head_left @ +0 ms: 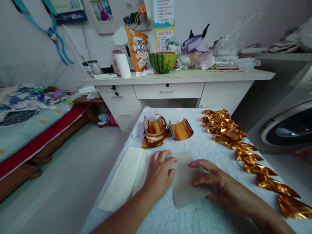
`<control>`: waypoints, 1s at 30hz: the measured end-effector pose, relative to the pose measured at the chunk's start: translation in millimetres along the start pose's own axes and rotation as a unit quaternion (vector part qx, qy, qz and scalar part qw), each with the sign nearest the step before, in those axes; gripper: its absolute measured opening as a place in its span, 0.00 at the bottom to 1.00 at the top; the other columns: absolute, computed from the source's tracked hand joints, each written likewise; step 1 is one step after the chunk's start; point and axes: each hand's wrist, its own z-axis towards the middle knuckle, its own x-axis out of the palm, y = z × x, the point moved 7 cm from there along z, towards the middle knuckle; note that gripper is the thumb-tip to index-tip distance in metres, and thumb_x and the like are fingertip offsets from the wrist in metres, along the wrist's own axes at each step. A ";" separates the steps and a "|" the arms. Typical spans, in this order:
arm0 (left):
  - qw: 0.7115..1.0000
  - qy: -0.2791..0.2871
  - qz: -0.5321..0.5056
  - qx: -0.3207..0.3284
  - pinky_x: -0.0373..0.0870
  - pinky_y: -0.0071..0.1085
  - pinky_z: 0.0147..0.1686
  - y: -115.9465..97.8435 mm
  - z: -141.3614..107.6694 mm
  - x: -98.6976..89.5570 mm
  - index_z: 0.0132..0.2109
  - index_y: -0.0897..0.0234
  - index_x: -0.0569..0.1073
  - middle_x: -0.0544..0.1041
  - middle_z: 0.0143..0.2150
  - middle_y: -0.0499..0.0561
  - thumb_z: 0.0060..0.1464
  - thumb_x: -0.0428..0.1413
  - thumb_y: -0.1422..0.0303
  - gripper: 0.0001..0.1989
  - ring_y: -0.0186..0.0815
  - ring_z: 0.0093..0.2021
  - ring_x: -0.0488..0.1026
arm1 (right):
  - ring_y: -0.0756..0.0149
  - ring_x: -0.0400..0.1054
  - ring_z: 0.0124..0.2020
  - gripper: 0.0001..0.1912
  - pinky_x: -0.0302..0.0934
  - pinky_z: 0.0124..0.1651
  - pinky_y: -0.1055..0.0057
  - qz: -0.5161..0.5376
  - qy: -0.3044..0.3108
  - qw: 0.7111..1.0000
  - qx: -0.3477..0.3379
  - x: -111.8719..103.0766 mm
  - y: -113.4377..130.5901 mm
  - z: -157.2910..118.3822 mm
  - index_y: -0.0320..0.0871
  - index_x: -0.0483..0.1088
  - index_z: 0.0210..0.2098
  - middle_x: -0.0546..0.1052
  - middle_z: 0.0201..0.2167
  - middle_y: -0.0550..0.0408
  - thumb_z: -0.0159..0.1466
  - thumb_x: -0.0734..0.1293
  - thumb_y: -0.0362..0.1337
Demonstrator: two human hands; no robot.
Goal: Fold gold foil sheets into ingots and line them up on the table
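A translucent whitish sheet lies on the cloth-covered table between my hands. My left hand, fingers bent and apart, rests between this sheet and a stack of pale paper at the left. My right hand reaches over the sheet's right side with its fingers apart; it grips nothing that shows. Curled gold foil sheets stand beyond my left hand, and another curved gold foil piece is just right of them. Folded gold foil pieces form a long row down the right side.
Behind the table stands a white desk bearing a watermelon half, an orange bag and a white roll. A bed is at the left, a washing machine at the right.
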 end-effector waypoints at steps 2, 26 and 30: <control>0.999 0.026 -0.034 0.032 0.60 0.45 0.57 -3.7 1.5 3.2 0.47 0.56 0.76 0.73 0.53 0.49 0.52 0.57 0.77 0.17 0.43 0.56 0.64 | 0.52 0.57 0.63 0.11 0.57 0.61 0.54 0.010 0.009 1.000 -0.025 1.0 5.1 -0.4 0.48 0.76 0.44 0.68 0.58 0.47 0.63 0.66 0.36; 0.967 0.117 -0.213 -0.071 0.64 0.28 0.36 -7.1 -0.4 2.4 0.32 0.64 0.75 0.77 0.31 0.47 0.52 0.56 0.69 0.04 0.35 0.34 0.73 | 0.68 0.65 0.26 0.16 0.56 0.28 0.74 0.092 -0.118 0.977 0.154 9.3 -23.8 18.8 0.42 0.71 0.30 0.72 0.23 0.58 0.68 0.58 0.43; 0.978 0.080 -0.175 -0.086 0.64 0.28 0.36 -2.1 0.2 3.7 0.30 0.62 0.74 0.76 0.29 0.45 0.53 0.54 0.72 0.05 0.34 0.33 0.72 | 0.67 0.67 0.27 0.10 0.57 0.29 0.73 0.072 -0.152 0.972 0.164 7.6 -27.6 19.7 0.44 0.68 0.34 0.74 0.25 0.58 0.66 0.59 0.41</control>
